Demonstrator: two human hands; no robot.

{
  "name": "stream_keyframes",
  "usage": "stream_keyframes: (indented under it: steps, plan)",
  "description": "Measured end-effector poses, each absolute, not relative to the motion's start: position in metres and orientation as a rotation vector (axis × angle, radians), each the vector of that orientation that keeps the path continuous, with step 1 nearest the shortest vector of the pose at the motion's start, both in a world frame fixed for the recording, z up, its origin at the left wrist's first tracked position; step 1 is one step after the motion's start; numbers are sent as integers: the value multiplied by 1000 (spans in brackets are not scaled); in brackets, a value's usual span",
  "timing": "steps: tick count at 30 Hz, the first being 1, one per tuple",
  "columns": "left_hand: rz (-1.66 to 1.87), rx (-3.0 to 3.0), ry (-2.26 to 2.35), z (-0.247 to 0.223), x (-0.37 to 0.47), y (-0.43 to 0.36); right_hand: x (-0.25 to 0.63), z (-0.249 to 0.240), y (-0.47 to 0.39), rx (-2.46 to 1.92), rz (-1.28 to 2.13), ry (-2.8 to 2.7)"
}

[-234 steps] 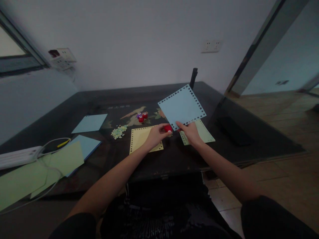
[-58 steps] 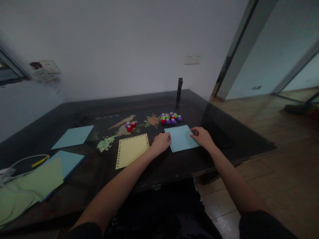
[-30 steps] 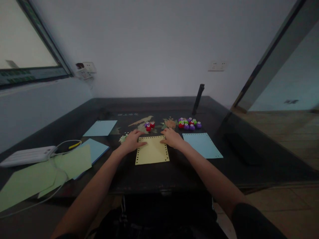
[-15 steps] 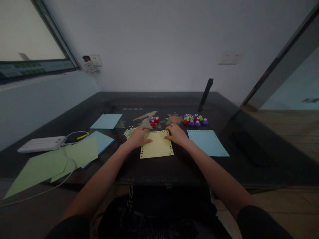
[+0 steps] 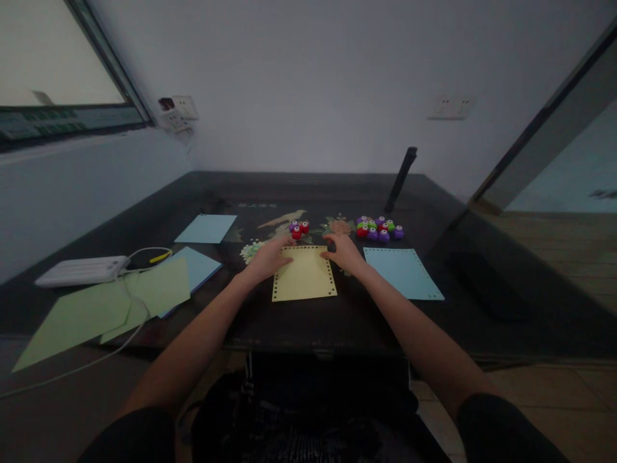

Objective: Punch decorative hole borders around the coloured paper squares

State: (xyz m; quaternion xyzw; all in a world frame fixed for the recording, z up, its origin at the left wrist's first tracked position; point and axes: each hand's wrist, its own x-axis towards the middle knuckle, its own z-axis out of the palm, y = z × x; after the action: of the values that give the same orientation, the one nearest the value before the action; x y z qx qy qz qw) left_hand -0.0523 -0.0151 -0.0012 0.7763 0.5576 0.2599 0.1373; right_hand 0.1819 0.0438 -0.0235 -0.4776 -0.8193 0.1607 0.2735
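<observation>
A yellow sheet [image 5: 304,275] with holes punched along its edges lies flat on the dark table. My left hand [image 5: 270,258] is at its upper left corner, thumb and fingers apart. At the upper right corner is my right hand [image 5: 344,253], its fingers also apart. Just beyond the sheet sit a few red and purple bead-like pieces [image 5: 297,231]. A larger group of red, green and purple pieces [image 5: 380,230] stands farther right. Below that group lies a light blue sheet [image 5: 402,273] with punched holes.
Green sheets [image 5: 96,314], a blue sheet [image 5: 195,265] and a white power bank [image 5: 81,271] with a cable lie at the left. Another blue sheet [image 5: 207,229] is behind them. A black upright object [image 5: 401,180] stands at the back right.
My fingers have lifted a little off the yellow sheet's upper corners and edges. The whole view has shifted slightly; the sheets and the pieces keep their places.
</observation>
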Motion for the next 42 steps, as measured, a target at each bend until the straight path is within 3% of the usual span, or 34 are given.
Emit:
stream_keyframes:
  steps: [7, 17, 28, 42]
  plan:
    - [1148, 1516, 1294, 5, -55, -14, 190, -16, 48, -1195, 1045, -1844]
    - [1368, 1166, 1162, 0, -55, -11, 194, 3, 34, -1081, 1320, -1772]
    - [1012, 1274, 1082, -9, -45, -19, 196, 4, 37, -1011, 1298, -1549]
    - [1487, 933, 1162, 2, -61, -7, 174, 3, 72, -1137, 1065, -1787]
